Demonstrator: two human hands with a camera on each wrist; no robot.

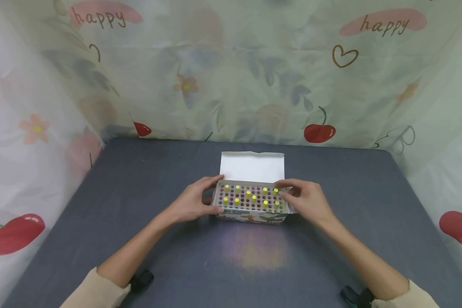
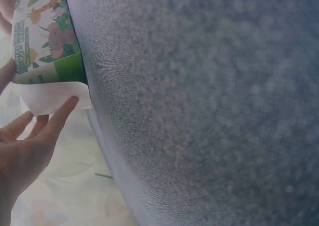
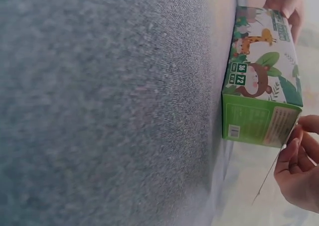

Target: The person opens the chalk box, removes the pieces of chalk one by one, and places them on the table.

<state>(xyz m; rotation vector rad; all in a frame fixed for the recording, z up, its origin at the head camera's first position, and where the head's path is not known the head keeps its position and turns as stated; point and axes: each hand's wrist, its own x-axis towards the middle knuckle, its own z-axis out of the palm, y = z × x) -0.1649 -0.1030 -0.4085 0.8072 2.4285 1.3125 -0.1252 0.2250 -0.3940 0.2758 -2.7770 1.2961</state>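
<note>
A cardboard box (image 1: 250, 217) printed with cartoon animals stands on the table with its white lid (image 1: 252, 166) folded up at the back. Inside sits a tray with rows of round holes, mostly dark. Several yellow-topped sticks (image 1: 248, 193) poke up from it. My left hand (image 1: 195, 199) grips the left end, thumb at the front corner and fingers behind. In the left wrist view, fingertips touch a white side flap (image 2: 52, 97). My right hand (image 1: 306, 199) grips the right end at its top edge, fingertips close to the rightmost sticks. The green end panel (image 3: 256, 121) shows in the right wrist view.
The dark grey table (image 1: 177, 265) extends around the box on all sides. A printed curtain (image 1: 231, 77) hangs behind its far edge and along both sides. Dark wrist straps (image 1: 141, 280) show near the beige sleeves.
</note>
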